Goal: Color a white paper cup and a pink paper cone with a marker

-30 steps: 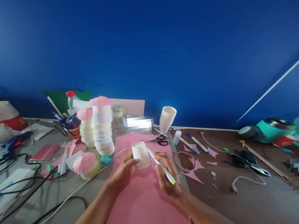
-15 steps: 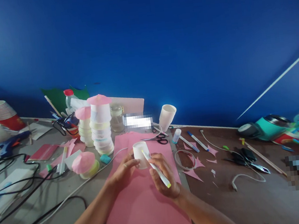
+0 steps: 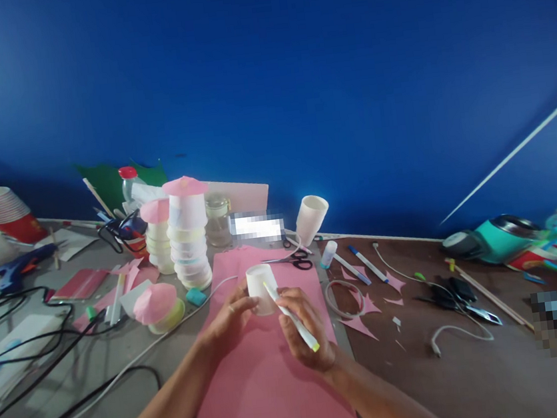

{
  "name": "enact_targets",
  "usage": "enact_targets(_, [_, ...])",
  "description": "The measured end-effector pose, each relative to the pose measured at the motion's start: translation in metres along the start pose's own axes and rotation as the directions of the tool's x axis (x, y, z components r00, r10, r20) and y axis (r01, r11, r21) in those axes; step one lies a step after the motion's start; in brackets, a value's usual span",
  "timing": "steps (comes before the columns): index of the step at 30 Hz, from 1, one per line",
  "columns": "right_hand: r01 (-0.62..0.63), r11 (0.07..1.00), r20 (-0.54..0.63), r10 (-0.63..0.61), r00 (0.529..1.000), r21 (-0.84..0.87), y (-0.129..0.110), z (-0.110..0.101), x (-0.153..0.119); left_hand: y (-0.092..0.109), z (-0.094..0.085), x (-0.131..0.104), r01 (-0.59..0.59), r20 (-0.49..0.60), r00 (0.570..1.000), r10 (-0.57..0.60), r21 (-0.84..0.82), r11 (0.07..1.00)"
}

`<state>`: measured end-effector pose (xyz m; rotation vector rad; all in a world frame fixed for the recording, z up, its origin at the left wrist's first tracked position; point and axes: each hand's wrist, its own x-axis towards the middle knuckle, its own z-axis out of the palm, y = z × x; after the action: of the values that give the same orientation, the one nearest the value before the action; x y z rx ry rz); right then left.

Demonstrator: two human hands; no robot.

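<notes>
A white paper cup (image 3: pixel 260 285) is held over the pink paper sheet (image 3: pixel 280 397), with the fingers of my left hand (image 3: pixel 235 316) closed on its left side. My right hand (image 3: pixel 302 324) grips a white marker with a yellow end (image 3: pixel 299 329), its tip at the cup's right side. Whether the tip touches the cup I cannot tell. Just beyond the cup lie black-handled scissors (image 3: pixel 300 260). To the left stands a tall stack of white cups (image 3: pixel 190 246) topped by a pink paper cone, beside a shorter capped stack (image 3: pixel 158 239) and a low capped cup (image 3: pixel 158 308).
Leaning white cups (image 3: pixel 311 218) stand near the blue wall. A glue stick (image 3: pixel 330 254), a blue marker (image 3: pixel 369 264), pink scraps (image 3: pixel 359 324) and a coiled cable (image 3: pixel 343 297) lie at right. Black cables (image 3: pixel 26 338) and a glue gun (image 3: pixel 23 265) occupy the left.
The cup has shifted very slightly left in my left hand. Both hands keep nearly the same place, and the marker stays at the cup's right side.
</notes>
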<state>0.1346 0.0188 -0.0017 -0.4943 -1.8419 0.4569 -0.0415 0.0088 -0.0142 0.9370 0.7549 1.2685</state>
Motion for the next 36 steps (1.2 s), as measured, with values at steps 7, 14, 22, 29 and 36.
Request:
enact_targets(7, [-0.127,0.992,-0.100,0.125,0.987,-0.006,0.003,-0.001,0.000,0.002,0.002,-0.001,0.006,-0.008,1.000,-0.006,-0.043,0.999])
enact_targets(14, [-0.168,0.984,-0.146,0.158,0.976,-0.055,0.005,-0.002,0.002,-0.003,-0.003,-0.001,0.027,0.012,1.000,-0.026,-0.029,0.999])
enact_targets(22, [-0.185,0.982,-0.104,0.182,0.978,-0.023,0.009,0.008,-0.001,0.001,0.003,-0.002,0.027,0.029,0.999,-0.026,-0.034,0.999])
enact_targets(29, [-0.091,0.993,-0.054,0.087,0.995,-0.078,0.004,0.006,-0.006,0.001,0.008,-0.005,0.021,0.069,0.997,-0.025,0.065,0.998])
enact_targets(36, [0.089,0.994,0.025,-0.087,0.996,-0.071,-0.001,-0.003,-0.002,0.012,0.017,-0.002,-0.039,0.049,0.998,0.025,0.297,0.954])
